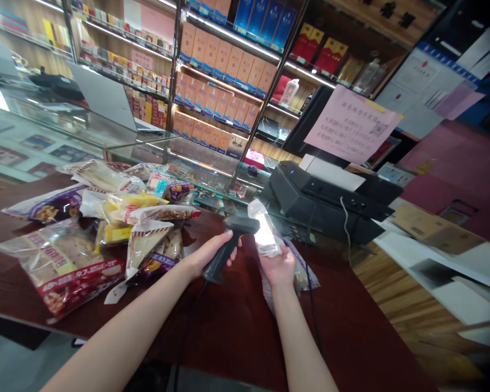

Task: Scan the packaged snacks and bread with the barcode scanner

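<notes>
Left hand [206,255]'s wrapped around a scanner [217,264], nose pointed at the brightly lit packet [265,231] gripped in the right hand [281,267], both above the tabletop [228,332]. Another bag [304,269] sits just beside, toward the right edge. Big snack pile [120,209] off left, reaching near the front edge.
</notes>
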Demonstrator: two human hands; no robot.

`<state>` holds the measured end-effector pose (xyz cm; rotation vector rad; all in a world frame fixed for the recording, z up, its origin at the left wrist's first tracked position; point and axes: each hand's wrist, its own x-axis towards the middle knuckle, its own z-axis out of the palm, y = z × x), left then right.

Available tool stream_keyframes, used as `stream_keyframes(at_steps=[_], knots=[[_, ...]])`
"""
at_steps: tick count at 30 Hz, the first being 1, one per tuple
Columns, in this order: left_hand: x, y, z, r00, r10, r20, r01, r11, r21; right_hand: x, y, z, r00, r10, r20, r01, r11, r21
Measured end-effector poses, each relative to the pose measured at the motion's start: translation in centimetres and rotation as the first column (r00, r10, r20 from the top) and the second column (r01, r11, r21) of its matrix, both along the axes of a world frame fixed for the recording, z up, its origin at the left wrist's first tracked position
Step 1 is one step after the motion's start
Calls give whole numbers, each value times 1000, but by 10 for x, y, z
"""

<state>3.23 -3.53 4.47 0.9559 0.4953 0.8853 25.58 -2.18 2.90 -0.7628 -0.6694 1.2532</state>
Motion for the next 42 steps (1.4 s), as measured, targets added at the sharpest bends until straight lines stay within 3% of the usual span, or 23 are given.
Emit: stream_keyframes(at_steps=[6, 9, 10, 11, 13, 15, 17, 19, 21, 25, 28, 32, 36, 39, 42], knots=[[-1, -1, 1, 998, -29, 48, 30, 999, -12, -1, -2, -1, 995, -44, 89, 43, 999, 12], [-1, 0, 0, 996, -25, 90, 31, 998, -62, -5, -3, -3, 928, -191, 320, 191, 981, 31], [-1, 0, 0, 995, -20, 100, 27, 997, -70, -6, -3, -5, 846, -264, 463, 252, 964, 88], [-1, 1, -1, 994, -14, 109, 23, 997, -76, -8, -4, -6, 718, -339, 608, 294, 939, 176], [-1, 3, -3, 993, -7, 116, 17, 996, -84, -10, -6, -9, 373, -458, 807, 292, 883, 367], [-1, 4, -4, 993, -1, 115, 12, 996, -94, -12, -9, -12, 69, -478, 876, 225, 863, 453], [-1, 3, -2, 995, 6, 104, 5, 994, -108, -11, -11, -13, -134, -433, 892, 216, 865, 452], [-1, 1, 1, 996, 20, 90, -9, 993, -120, -8, -12, -13, -256, -409, 876, 245, 849, 468], [-1, -1, 4, 996, 34, 83, -24, 992, -125, -5, -12, -12, -290, -427, 857, 223, 840, 494], [1, 1, 3, 995, 61, 85, -52, 994, -99, -3, -10, -18, -268, -383, 884, 61, 909, 412], [2, 4, -1, 994, 69, 81, -65, 996, -57, -3, -9, -28, -350, -331, 876, 35, 930, 365], [0, 4, -1, 991, 114, 67, -115, 993, 18, 5, -6, -36, -451, -282, 847, 182, 900, 397], [0, 5, 2, 980, 194, 46, -197, 977, 79, 16, -3, -37, -544, -147, 826, 351, 854, 383], [-2, 7, 5, 973, 230, 29, -232, 957, 173, 18, 0, -40, -559, -124, 820, 398, 828, 396], [-6, 2, 13, 956, 293, 28, -289, 917, 276, 19, 2, -46, -521, -204, 829, 382, 813, 440]])
